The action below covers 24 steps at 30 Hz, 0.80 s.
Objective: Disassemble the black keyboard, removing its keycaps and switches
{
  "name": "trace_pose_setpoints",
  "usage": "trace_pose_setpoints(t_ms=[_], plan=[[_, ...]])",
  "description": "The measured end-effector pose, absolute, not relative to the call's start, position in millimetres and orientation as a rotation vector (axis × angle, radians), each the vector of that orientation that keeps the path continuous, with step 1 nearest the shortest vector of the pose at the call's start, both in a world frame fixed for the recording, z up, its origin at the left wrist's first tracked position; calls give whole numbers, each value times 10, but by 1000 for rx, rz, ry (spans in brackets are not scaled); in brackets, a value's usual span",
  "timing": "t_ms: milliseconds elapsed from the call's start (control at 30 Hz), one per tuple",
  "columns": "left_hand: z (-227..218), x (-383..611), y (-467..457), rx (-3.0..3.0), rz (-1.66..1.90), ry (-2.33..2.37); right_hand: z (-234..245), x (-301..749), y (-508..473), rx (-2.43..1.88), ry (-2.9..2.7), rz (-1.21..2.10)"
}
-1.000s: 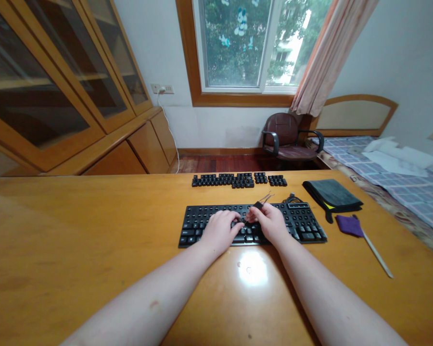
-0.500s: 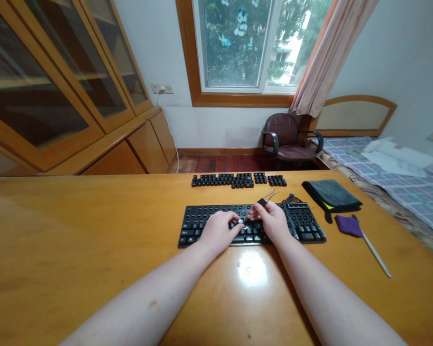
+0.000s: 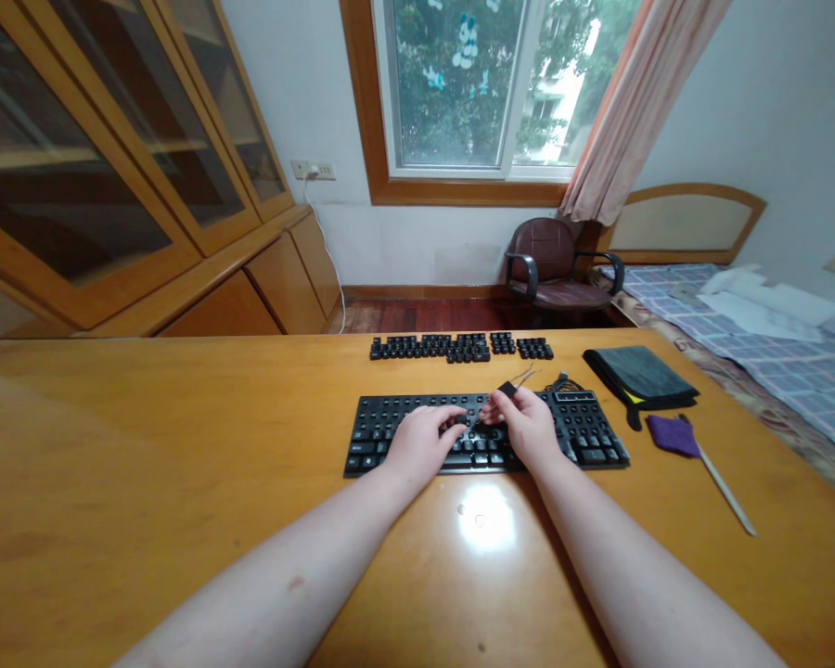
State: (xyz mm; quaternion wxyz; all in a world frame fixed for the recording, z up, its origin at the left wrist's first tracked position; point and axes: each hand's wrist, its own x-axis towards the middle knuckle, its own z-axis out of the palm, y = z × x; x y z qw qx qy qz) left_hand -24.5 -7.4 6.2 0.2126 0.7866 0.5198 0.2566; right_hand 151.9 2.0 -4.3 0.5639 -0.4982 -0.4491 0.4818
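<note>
A black keyboard (image 3: 382, 429) lies on the wooden desk (image 3: 146, 482) in front of me. Over its middle rows rests my left hand (image 3: 421, 443), fingers curled down onto the keys. Just to the right, my right hand (image 3: 525, 424) pinches a thin wire keycap puller (image 3: 513, 385) with a black grip; its wire end points down at a key between my two hands. Whether a keycap is caught in the puller I cannot tell. A row of loose black keycaps (image 3: 459, 347) lies behind the keyboard.
A folded dark cloth (image 3: 640, 374) lies at the right of the desk, with a purple-headed brush (image 3: 696, 455) in front of it. Beyond the desk stand a brown armchair (image 3: 560, 264), a bed (image 3: 751, 325) and a glass-door cabinet (image 3: 111, 167).
My right hand has shifted slightly up and to the right with the puller, and its wire tip stays at the keys. My left hand has barely moved.
</note>
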Motion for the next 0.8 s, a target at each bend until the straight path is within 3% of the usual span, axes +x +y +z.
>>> trace_pose_setpoints(t_ms=[233, 433, 800], plan=[[22, -234, -86, 2242, 716, 1438, -28, 1515, 23, -1173, -1051, 1131], [272, -306, -77, 2319, 752, 1422, -18, 1523, 30, -1158, -1033, 1130], [224, -409, 1021, 2298, 287, 1808, -4, 1506, 33, -1141, -1028, 1115]])
